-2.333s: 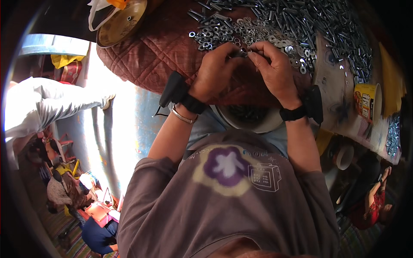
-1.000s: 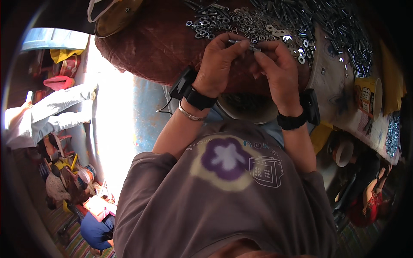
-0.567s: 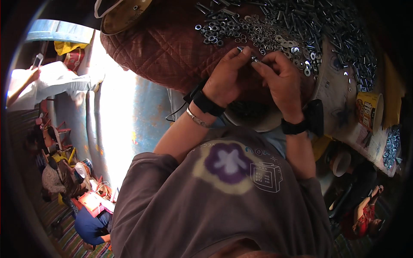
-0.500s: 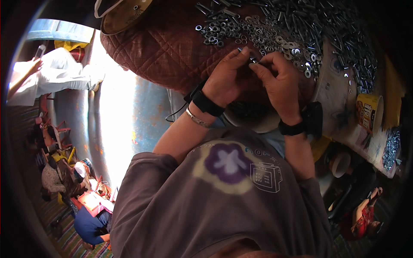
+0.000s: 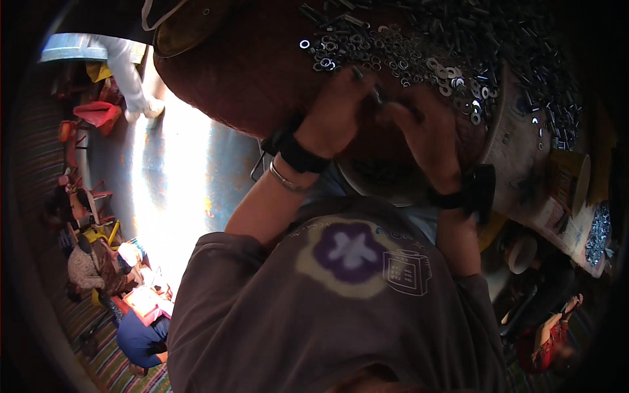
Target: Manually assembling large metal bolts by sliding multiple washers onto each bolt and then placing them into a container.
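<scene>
My left hand [image 5: 337, 111] is closed, its thumb and fingers pinching a slim metal bolt [image 5: 358, 73] whose one end sticks out past the thumb. My right hand [image 5: 426, 131] is also closed, its fingertips at the bolt's other end; dimness and blur hide whether a nut or washer sits there. Both hands are above a dark red quilted cover [image 5: 223, 85]. Just beyond them lie loose washers and nuts [image 5: 400, 56], with a large heap of bolts [image 5: 485, 29] behind and to the right.
A round tan container [image 5: 187, 29] stands far left. At right are a yellow tub [image 5: 569, 180], a heap of small metal parts [image 5: 597, 232] and a white tub [image 5: 522, 254]. Below my hands is a pale-rimmed bowl [image 5: 386, 196]. Other people sit at lower left and lower right.
My hands have shifted slightly left with the bolt between them. The picture over the work surface is darker. At far left, a person in white trousers has moved, and a red bag now shows.
</scene>
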Motion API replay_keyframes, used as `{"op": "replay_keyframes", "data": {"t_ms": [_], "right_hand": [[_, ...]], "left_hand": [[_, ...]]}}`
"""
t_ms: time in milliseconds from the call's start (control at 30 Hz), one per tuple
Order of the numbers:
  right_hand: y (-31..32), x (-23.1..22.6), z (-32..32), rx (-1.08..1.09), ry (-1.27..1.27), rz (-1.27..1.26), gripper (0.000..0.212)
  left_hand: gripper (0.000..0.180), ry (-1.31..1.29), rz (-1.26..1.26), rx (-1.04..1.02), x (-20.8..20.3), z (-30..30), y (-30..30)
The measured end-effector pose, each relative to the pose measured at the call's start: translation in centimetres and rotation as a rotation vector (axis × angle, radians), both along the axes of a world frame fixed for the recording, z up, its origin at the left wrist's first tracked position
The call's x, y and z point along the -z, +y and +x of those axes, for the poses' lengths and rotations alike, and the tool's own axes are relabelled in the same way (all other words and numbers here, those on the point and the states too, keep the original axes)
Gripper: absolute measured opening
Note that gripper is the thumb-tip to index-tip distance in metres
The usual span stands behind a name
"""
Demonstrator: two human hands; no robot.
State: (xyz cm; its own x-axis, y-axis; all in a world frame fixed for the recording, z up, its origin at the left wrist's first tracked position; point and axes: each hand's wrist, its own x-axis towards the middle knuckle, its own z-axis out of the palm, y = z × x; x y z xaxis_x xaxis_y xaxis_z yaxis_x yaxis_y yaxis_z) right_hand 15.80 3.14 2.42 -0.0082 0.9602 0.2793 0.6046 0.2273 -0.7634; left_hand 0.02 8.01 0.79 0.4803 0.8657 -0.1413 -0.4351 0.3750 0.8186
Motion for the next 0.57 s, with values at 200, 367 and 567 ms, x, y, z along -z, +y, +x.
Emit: {"op": "replay_keyframes", "data": {"t_ms": [200,367,567], "right_hand": [[0.4,0.1,1.2,0.050,0.240,-0.144,0.015],[0.5,0.5,1.1,0.060,0.242,-0.166,0.013],[1.3,2.3,2.0,0.044,0.352,-0.159,0.012]], "left_hand": [[0.011,0.742,0.424,-0.374,-1.2,-3.2,6.5],[0.016,1.169,0.891,-0.443,1.1,-4.1,10.3],[0.022,1.527,1.101,-0.266,1.8,-4.2,11.4]]}}
